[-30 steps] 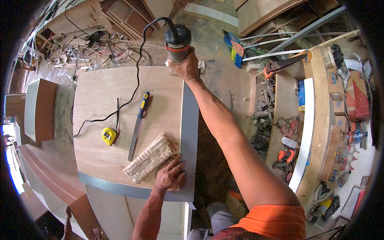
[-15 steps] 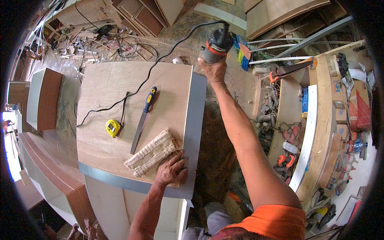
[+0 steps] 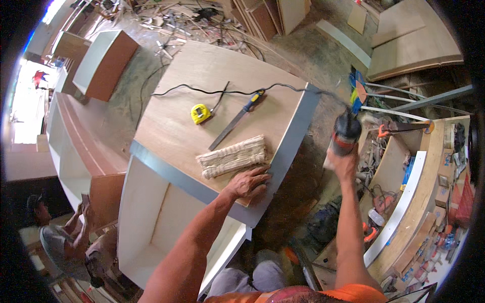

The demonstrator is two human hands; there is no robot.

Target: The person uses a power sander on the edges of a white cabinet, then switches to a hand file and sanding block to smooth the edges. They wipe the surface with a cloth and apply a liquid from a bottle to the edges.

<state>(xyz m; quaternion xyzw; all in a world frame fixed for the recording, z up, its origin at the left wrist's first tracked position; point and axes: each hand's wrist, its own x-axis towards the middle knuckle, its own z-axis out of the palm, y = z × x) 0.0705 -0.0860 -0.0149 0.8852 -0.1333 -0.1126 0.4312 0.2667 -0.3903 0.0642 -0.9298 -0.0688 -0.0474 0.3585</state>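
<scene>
Plywood panel (image 3: 202, 101) lying flat across an open white cabinet (image 3: 146, 222), grey strip along its near and right edges. Cabinet interior in view below the panel's near edge: bare white walls, contents not discernible. On the panel: yellow tape measure (image 3: 200, 113) near the middle, file (image 3: 236, 121) with a blue and yellow handle just right of it, lying diagonally, black cord (image 3: 222, 92) snaking across the far half to the right edge. Pale carved wooden pieces (image 3: 232, 156) side by side at the near right corner. Left hand (image 3: 248, 183) pressed flat on that corner, fingers spread, fingertips touching the near ends of the carved pieces, forearm reaching up from the lower edge. Right hand (image 3: 343, 164) off the panel, out past its right edge over the cluttered floor, arm nearly straight, fingers wrapped round a black and orange router (image 3: 345, 134) held upright, cord trailing from its top back onto the panel. Second box-shaped cabinet (image 3: 103, 63) well apart, far left.
</scene>
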